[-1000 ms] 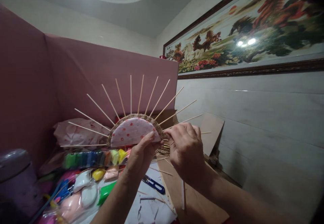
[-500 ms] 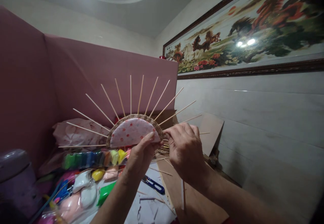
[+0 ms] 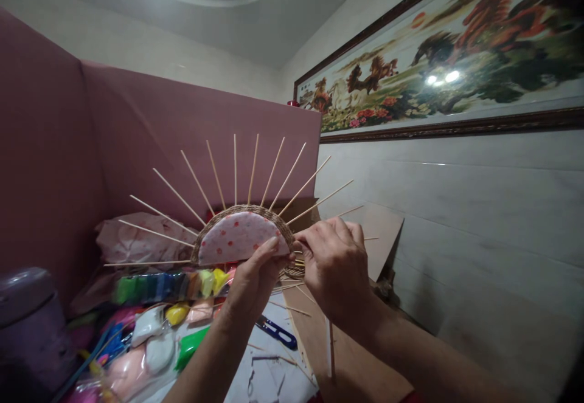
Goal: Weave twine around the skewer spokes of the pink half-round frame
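Upright in front of me is a half-round panel (image 3: 239,236) covered in pale pink cloth with red dots. A woven brown cord rim (image 3: 249,209) runs along its curve, and thin wooden sticks (image 3: 235,169) fan out from it. My left hand (image 3: 260,269) grips the panel's lower right corner, thumb on the cloth. At the rim's right end, my right hand (image 3: 335,263) is closed in a pinch on the weaving cord, its fingertips touching the rim. The fingers cover most of the pinched part and the bases of the rightmost sticks.
Below lie a row of coloured clay packs (image 3: 155,287), more bagged clay (image 3: 159,351), a blue-handled cutter (image 3: 278,333) and loose sticks. A coil of cord (image 3: 294,271) sits behind my hands. A lidded purple container (image 3: 30,324) stands at left; a brown board (image 3: 351,354) lies at right.
My right hand has shifted very slightly to the right at the rim's end. The panel and my left hand have hardly moved.
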The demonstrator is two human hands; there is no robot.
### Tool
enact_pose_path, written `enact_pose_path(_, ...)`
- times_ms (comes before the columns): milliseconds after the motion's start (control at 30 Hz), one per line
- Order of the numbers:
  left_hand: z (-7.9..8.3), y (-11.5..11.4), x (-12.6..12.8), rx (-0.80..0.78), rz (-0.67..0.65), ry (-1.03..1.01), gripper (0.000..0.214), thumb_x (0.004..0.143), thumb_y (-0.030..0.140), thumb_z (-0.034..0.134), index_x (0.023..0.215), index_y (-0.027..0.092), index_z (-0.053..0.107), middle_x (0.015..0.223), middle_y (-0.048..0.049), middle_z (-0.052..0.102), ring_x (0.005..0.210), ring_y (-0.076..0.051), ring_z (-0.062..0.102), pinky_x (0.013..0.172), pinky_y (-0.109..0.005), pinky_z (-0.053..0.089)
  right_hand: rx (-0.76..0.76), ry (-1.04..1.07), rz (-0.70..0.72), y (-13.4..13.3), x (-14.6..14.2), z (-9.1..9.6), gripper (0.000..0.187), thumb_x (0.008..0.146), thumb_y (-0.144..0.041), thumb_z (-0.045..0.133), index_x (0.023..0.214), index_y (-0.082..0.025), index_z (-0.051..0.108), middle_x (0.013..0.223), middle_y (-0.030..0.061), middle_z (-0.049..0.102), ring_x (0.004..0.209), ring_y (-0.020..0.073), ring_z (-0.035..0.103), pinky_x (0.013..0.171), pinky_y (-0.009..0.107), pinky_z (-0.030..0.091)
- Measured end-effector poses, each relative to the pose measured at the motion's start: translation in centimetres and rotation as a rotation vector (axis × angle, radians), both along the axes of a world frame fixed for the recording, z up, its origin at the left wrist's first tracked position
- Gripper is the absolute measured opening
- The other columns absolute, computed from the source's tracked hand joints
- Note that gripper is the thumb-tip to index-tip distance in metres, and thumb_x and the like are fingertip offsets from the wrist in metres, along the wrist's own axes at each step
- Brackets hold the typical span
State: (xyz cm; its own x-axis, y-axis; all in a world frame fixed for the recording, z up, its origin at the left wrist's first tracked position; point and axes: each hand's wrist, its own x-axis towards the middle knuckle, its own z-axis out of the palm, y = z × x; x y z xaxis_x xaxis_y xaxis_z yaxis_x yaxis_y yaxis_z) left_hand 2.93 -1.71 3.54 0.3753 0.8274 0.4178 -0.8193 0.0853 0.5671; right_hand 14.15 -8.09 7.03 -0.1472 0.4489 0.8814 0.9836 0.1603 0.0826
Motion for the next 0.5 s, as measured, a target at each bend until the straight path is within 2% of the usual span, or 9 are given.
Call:
enact_pose_path(167, 0.14, -0.29, -0.07, 0.040, -0.025, 0.016, 0.006, 0.072, 0.014, 0.062, 0.070, 0.011, 0.067, 0.071, -0.0030, 0.063, 0.072, -0.013, 0.057, 0.069, -0.025, 0.046, 0.014, 0.026, 0.000, -0.02, -0.19, 0.04, 0.015, 0.082, -0.027, 0.052, 0.072, -0.019, 0.059, 0.071, 0.0055, 0.057, 0.077, 0.0211, 0.044, 0.074, 0.037, 0.028)
enact_pose_path(300, 0.21, -0.34, -0.15, 0.072, -0.037, 0.033, 0.009, 0.073, 0.013, 0.059, 0.070, 0.011, 0.066, 0.074, -0.0039, 0.064, 0.074, -0.013, 0.057, 0.070, -0.026, 0.046, 0.008, 0.021, 0.008, -0.01, -0.12, 0.01, 0.020, 0.085, -0.029, 0.048, 0.071, -0.019, 0.059, 0.072, 0.0057, 0.057, 0.077, 0.0212, 0.044, 0.075, 0.037, 0.028)
enact_pose_path(500, 0.00, 0.05, -0.15, 0.001, -0.005, -0.010, 0.006, 0.072, 0.012, 0.062, 0.074, 0.011, 0.068, 0.075, -0.0031, 0.066, 0.073, -0.013, 0.058, 0.066, -0.025, 0.047, 0.026, 0.061, 0.031, 0.09, -0.05, -0.10, 0.020, 0.086, -0.022, 0.042, 0.075, -0.019, 0.058, 0.073, 0.0051, 0.057, 0.079, 0.0211, 0.045, 0.076, 0.037, 0.027)
